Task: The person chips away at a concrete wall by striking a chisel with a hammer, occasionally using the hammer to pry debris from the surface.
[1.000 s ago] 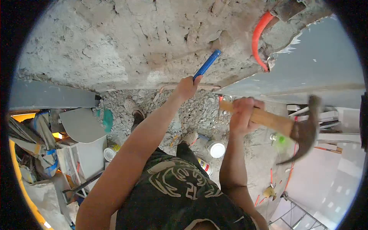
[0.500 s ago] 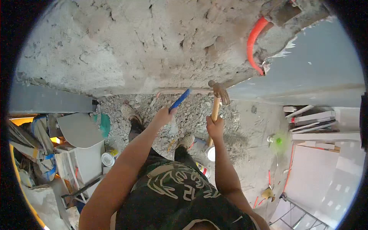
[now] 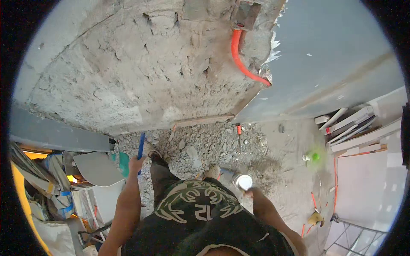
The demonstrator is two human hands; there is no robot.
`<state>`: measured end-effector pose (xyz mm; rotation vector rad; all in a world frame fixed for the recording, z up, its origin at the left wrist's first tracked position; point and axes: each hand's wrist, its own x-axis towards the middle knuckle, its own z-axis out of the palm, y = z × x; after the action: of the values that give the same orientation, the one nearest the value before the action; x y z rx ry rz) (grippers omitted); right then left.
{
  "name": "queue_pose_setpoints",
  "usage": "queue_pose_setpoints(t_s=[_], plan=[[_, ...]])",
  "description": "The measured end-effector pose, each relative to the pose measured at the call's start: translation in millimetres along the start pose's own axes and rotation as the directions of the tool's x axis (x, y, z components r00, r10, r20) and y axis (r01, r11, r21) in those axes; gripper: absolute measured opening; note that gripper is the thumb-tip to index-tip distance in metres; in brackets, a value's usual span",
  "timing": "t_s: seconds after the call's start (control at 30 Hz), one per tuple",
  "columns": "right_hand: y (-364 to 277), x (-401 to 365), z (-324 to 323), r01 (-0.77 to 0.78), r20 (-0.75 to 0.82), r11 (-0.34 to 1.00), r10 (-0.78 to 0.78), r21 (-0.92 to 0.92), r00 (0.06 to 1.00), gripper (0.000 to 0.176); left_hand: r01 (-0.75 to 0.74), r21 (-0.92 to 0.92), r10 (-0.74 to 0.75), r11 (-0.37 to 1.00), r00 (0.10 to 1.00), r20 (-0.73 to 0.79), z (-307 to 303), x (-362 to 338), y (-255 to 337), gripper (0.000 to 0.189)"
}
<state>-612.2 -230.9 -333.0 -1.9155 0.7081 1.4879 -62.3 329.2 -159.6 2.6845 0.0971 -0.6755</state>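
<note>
My left hand (image 3: 136, 164) is closed around a blue chisel (image 3: 141, 146), which points up toward the foot of the wall at the left. My right hand (image 3: 251, 193) is closed and low beside my body, next to a white bucket (image 3: 243, 181). A short bit of wooden handle shows at its fingers, and the hammer's head cannot be made out. Ahead stands a rough, chipped wall (image 3: 162, 72), bare of plaster. An orange conduit (image 3: 237, 57) curves down it from a recessed box (image 3: 246, 15).
Broken rubble (image 3: 192, 145) covers the floor along the wall and around my feet. An orange-handled tool (image 3: 239, 132) lies on it. Boards and offcuts (image 3: 350, 123) are stacked at the right. Bags and panels (image 3: 98, 166) crowd the left side. A metal ladder-like frame (image 3: 356, 234) is lower right.
Both hands have dropped away from the wall and moved apart: the left with the chisel to the left, the right down beside the bucket. The view has turned toward the right.
</note>
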Motion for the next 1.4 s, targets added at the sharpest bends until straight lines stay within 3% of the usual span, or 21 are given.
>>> queue_pose_setpoints(t_s=[0.07, 0.17, 0.23, 0.33, 0.37, 0.4, 0.47, 0.5, 0.6, 0.63, 0.7, 0.77, 0.87, 0.9, 0.97, 1.0, 1.07, 1.2, 1.27, 1.37, 1.4], plan=[[-34.5, -94.0, -10.2, -0.25, 0.244, 0.968, 0.244, -0.007, 0.938, 0.067, 0.054, 0.206, -0.059, 0.977, 0.998, 0.023, -6.8, -18.9, -10.9, 0.064], [-33.8, -141.6, 0.5, -0.23, 0.187, 0.972, 0.235, -0.05, 0.954, 0.067, 0.053, 0.302, -0.067, 0.952, 0.997, 0.035, 15.2, -48.1, -44.1, 0.066], [-12.3, -123.3, 16.3, -0.262, 0.147, 0.953, 0.24, 0.152, 0.96, 0.056, 0.02, 0.351, -0.043, 0.936, 0.997, 0.058, 21.7, -52.4, -54.6, 0.066], [11.5, -48.0, 32.7, -0.255, 0.089, 0.925, 0.24, 0.283, 0.967, 0.051, 0.14, 0.233, -0.201, 0.962, 0.944, 0.261, 33.6, -71.4, -21.6, 0.061], [20.0, -17.6, 34.1, -0.16, 0.02, 0.864, 0.172, 0.477, 0.985, 0.051, 0.152, 0.167, -0.196, 0.974, 0.935, 0.296, 31.8, -74.6, 1.3, 0.058], [24.7, 0.8, 38.3, -0.053, -0.059, 0.764, 0.118, 0.643, 0.991, 0.052, 0.064, 0.112, -0.095, 0.992, 0.951, 0.295, 27.7, -76.3, 25.1, 0.057], [-19.5, -14.6, -2.1, -0.171, -0.051, 0.716, 0.277, 0.677, 0.959, 0.053, -0.015, -0.006, 0.016, 1.0, 0.97, 0.243, 16.3, -84.3, 86.4, 0.056], [-26.9, -3.5, -18.8, -0.061, -0.144, 0.751, 0.205, 0.658, 0.968, 0.045, -0.01, -0.071, 0.023, 0.997, 0.981, 0.194, 10.3, -86.7, 115.0, 0.054], [-84.6, -51.7, -103.7, 0.144, -0.252, 0.901, -0.04, 0.41, 0.967, 0.047, -0.453, 0.038, 0.454, 0.891, 0.884, -0.114, 11.8, -58.3, 161.8, 0.047], [-102.5, -66.1, -120.4, 0.113, -0.32, 0.888, 0.04, 0.446, 0.946, 0.049, -0.54, 0.033, 0.539, 0.841, 0.83, -0.146, -8.6, -77.3, 201.3, 0.046], [-129.0, -97.8, -137.2, 0.085, -0.381, 0.872, 0.122, 0.482, 0.916, 0.051, -0.601, -0.042, 0.577, 0.798, 0.783, -0.234, -37.1, -105.2, 254.6, 0.04], [-153.1, -131.6, -149.6, 0.26, -0.692, 0.925, 0.005, 0.278, 0.722, 0.053, -0.701, -0.144, 0.638, 0.698, 0.701, -0.32, -65.2, -132.0, 296.6, 0.034], [-173.7, -130.2, -146.4, 0.384, -0.785, 0.889, -0.047, 0.248, 0.617, 0.056, -0.702, -0.064, 0.656, 0.709, 0.69, -0.304, -90.3, -132.7, 319.8, 0.032], [-185.0, -138.9, -151.2, 0.301, -0.776, 0.927, -0.017, 0.225, 0.631, 0.055, -0.699, -0.065, 0.65, 0.712, 0.691, -0.315, -97.3, -134.6, 323.7, 0.032], [-205.1, -152.3, -158.1, 0.371, -0.803, 0.894, -0.022, 0.251, 0.596, 0.056, -0.811, -0.009, 0.747, 0.585, 0.543, -0.385, -114.1, -137.5, 331.2, 0.035], [-215.2, -161.1, -162.3, 0.434, -0.825, 0.855, -0.014, 0.282, 0.564, 0.058, -0.809, -0.008, 0.743, 0.587, 0.543, -0.392, -125.1, -137.2, 338.5, 0.035], [-242.9, -214.6, -162.3, 0.482, -0.829, 0.825, -0.028, 0.296, 0.558, 0.056, -0.674, 0.014, 0.651, 0.739, 0.709, -0.272, -143.4, -136.1, 351.4, 0.043], [-274.1, -296.7, -194.9, 0.623, -0.813, 0.706, -0.116, 0.337, 0.571, 0.048, -0.66, 0.004, 0.643, 0.751, 0.73, -0.229, -189.1, -119.6, 380.8, 0.061], [-282.2, -324.2, -213.3, 0.746, -0.871, 0.629, -0.22, 0.217, 0.439, 0.043, -0.652, 0.032, 0.646, 0.757, 0.741, -0.185, -214.0, -112.1, 394.8, 0.065], [-307.9, -391.6, -239.6, 0.794, -0.889, 0.577, -0.241, 0.191, 0.389, 0.041, -0.698, 0.139, 0.706, 0.703, 0.661, -0.253, -239.5, -102.3, 407.9, 0.063], [-316.8, -412.7, -247.5, 0.839, -0.896, 0.51, -0.258, 0.192, 0.362, 0.042, -0.668, 0.095, 0.674, 0.738, 0.724, -0.149, -251.9, -110.0, 414.6, 0.064]])
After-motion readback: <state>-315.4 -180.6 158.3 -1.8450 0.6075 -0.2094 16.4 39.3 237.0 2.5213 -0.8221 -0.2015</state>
